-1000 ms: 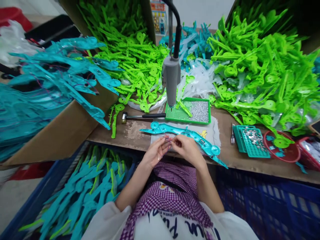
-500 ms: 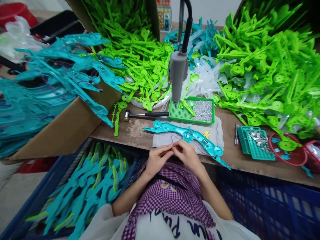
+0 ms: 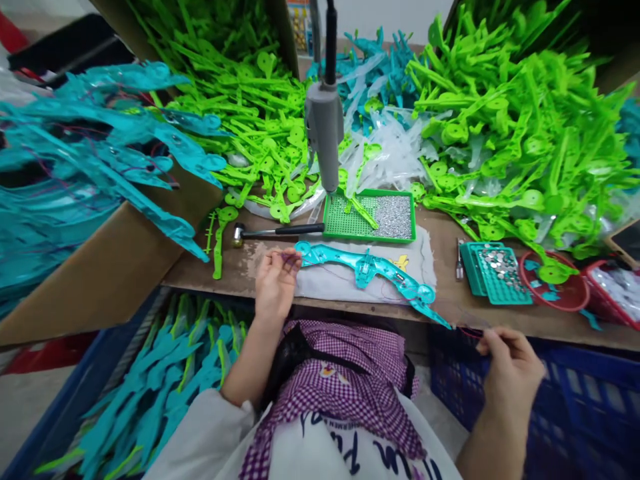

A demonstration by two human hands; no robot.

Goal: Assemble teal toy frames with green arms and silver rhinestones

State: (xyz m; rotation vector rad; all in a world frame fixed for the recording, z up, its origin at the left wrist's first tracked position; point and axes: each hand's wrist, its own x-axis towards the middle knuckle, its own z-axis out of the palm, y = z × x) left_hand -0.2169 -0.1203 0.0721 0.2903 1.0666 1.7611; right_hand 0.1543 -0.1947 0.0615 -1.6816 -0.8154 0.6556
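Centrally, a long, bow-shaped blue part [image 3: 340, 255] lies on a pale cloth [image 3: 320, 290] on the desk [image 3: 447, 273], its long axis running left to right, with the right end slanting toward the person. The left hand [image 3: 276, 283] is nearer, its fingers over the part's left end, fingertips closed on a thin purple wire [image 3: 289, 258]; whether it touches the part is unclear. The right hand [image 3: 515, 367], apart from the right end and past the desk's front edge, pinches a reddish wire [image 3: 471, 333] between thumb and forefinger.
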